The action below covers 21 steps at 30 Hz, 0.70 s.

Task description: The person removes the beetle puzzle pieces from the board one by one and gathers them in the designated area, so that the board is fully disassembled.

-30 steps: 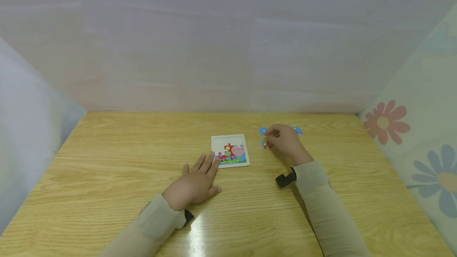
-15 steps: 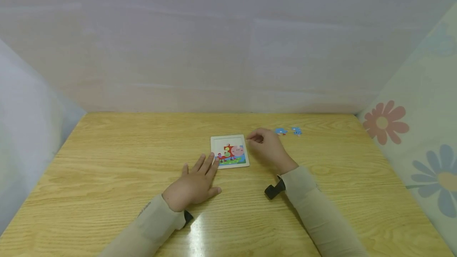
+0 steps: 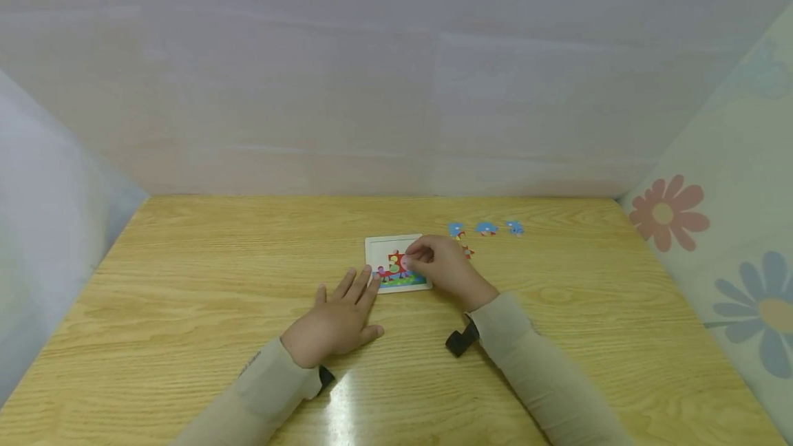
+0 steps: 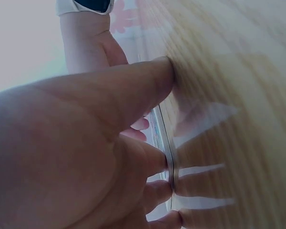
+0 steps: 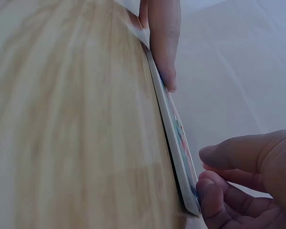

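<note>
A small white-rimmed puzzle tray [image 3: 369, 248] lies on the wooden table. Joined puzzle pieces [image 3: 390, 281] fill its lower part with a red, green and pink picture; bare white board shows above them. My left hand [image 3: 334, 325] lies spread, its fingertips resting on the tray's lower left corner. Over the tray's right side is my right hand [image 3: 447, 268], thumb and index finger brought close together above the pink part. In the right wrist view its thumb [image 5: 238, 150] and curled fingers are at the tray's edge. Whether a piece is between them I cannot see.
Loose puzzle pieces lie right of the tray: a blue one [image 3: 456, 229], a blue-and-white one [image 3: 487, 228] and another blue one [image 3: 514, 228]. A red-and-yellow piece [image 3: 468, 252] is partly hidden behind my right hand. A pale cloth wall [image 3: 384, 122] stands behind the table.
My right hand has moved left from the loose pieces to over the tray, uncovering several of those pieces. The left hand has stayed at the tray's corner.
</note>
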Available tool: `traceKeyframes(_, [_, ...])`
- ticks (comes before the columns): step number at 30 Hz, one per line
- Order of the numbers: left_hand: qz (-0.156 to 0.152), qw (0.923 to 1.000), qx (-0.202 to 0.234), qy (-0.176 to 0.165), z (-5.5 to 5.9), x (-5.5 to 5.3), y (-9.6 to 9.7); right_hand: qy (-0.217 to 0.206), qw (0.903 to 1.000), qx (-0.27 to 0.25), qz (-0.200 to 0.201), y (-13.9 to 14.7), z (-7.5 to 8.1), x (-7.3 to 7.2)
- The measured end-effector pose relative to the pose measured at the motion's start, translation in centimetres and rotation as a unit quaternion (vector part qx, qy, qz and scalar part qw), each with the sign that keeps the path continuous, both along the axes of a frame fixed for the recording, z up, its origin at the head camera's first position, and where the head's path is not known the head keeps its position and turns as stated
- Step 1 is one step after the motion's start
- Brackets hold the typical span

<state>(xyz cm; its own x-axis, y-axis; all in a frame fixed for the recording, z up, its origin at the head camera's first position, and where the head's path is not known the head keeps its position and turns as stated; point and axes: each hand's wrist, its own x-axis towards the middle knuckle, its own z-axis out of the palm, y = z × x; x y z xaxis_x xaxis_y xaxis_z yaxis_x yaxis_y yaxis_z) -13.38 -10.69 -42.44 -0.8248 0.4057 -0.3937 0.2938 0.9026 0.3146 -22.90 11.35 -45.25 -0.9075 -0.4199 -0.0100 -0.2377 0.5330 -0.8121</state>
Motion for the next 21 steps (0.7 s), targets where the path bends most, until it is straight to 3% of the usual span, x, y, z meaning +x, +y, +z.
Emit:
traceKeyframes(9, [-0.006, 1.0000, -0.003, 0.003, 0.1, 0.1, 0.0, -0.025, 0.9994, 0.017, 0.015, -0.8, -0.2, -0.4])
traceKeyframes(21, [-0.007, 0.9999, -0.005, 0.007, -0.1, -0.1, 0.0, -0.076, 0.9966, 0.032, 0.004, -1.3, 0.2, -0.8])
